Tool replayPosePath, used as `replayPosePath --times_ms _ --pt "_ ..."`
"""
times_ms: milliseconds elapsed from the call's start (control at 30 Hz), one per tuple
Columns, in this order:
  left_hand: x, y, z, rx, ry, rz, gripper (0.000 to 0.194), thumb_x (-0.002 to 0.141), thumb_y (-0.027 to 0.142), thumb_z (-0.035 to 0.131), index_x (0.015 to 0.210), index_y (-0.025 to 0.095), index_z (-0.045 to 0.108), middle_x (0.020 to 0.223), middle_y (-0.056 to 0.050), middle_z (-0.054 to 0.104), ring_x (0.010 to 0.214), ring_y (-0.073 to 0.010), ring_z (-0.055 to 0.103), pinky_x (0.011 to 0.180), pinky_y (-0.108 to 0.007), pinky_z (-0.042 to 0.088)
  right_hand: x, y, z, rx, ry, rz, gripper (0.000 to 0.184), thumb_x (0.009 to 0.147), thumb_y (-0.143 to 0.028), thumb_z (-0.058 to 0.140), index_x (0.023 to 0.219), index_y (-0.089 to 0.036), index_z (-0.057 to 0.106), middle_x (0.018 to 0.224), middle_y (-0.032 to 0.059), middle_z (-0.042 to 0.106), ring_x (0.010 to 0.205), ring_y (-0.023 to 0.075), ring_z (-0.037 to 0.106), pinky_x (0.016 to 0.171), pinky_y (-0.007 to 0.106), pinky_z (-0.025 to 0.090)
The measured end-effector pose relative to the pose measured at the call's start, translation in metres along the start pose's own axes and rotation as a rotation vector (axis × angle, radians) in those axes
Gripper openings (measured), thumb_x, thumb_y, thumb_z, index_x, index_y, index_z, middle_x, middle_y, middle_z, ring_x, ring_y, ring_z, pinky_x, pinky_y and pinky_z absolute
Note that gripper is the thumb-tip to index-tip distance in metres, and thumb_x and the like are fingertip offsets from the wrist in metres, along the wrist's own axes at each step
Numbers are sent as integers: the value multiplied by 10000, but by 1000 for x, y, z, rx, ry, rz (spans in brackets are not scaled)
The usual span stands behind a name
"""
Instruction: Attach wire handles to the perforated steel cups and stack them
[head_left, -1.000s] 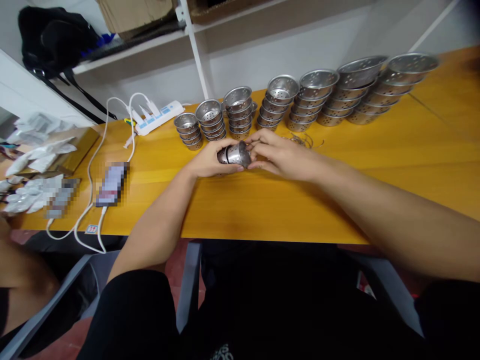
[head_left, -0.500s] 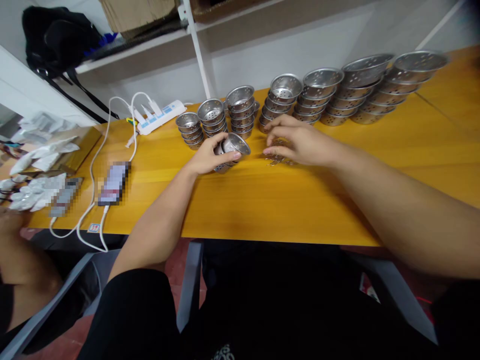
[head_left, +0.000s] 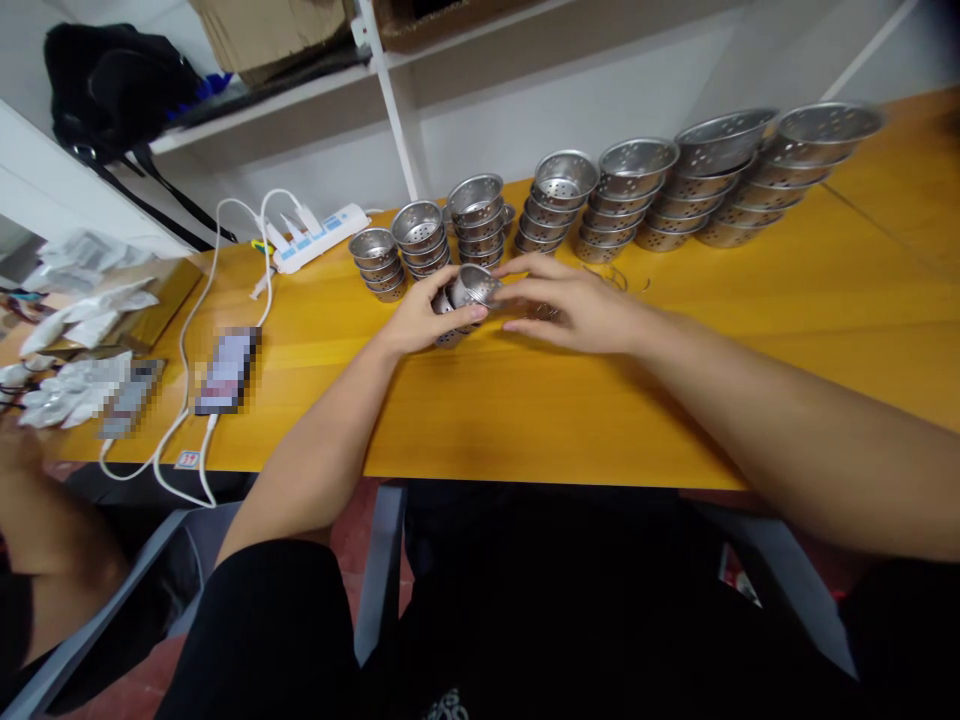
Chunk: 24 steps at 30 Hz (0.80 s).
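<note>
My left hand [head_left: 426, 312] is wrapped round a small stack of perforated metal cups [head_left: 475, 284], tilted above the table's middle. The top cup's mouth faces up and toward the right. Close on its right is my right hand [head_left: 574, 303], fingers apart, with fingertips at the rim of that cup; whether they touch it I cannot tell. Thin metal wire pieces [head_left: 616, 277] lie on the table behind the right hand, and some show under its fingers. Behind both hands stands a row of stacked perforated cups [head_left: 565, 190], growing larger toward the right.
On the left of the wooden table [head_left: 525, 430] lie a phone [head_left: 227, 370] on a white cable, a second phone [head_left: 132, 398] and a white power strip [head_left: 322, 238]. Plastic bags [head_left: 75, 385] and another person's arm [head_left: 52, 540] are at the far left. A shelf [head_left: 300, 97] runs behind.
My right hand has moved left and slightly down, from above the wire pieces to the cup's rim. The left hand keeps its hold on the cups, almost in place.
</note>
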<state>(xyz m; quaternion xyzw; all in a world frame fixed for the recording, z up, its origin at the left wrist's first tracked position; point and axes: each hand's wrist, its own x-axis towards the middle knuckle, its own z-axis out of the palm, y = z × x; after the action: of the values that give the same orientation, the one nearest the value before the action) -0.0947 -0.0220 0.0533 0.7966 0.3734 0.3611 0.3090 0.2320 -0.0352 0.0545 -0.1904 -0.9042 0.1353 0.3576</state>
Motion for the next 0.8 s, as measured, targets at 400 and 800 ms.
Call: replayPosePath --times_ms 400,800 --pt "-6 -17 -13 129 -96 18 1198 704 663 1148 1726 248 680 1725 -202 797 1560 -440 819 1405 -604 670 -4 18 -2 -133 48 108 270 1243 -434 699 1335 -328 929 1254 136 881 1182 406 846 1067 612 717" --pt "-3 -9 -4 110 109 88 1281 738 958 1165 1746 361 645 1500 -119 791 1443 -416 851 1246 -631 720 -3 7 21 -121 -84 122 295 1234 -460 703 1329 -267 904 1293 165 860 1113 378 839 998 547 708"
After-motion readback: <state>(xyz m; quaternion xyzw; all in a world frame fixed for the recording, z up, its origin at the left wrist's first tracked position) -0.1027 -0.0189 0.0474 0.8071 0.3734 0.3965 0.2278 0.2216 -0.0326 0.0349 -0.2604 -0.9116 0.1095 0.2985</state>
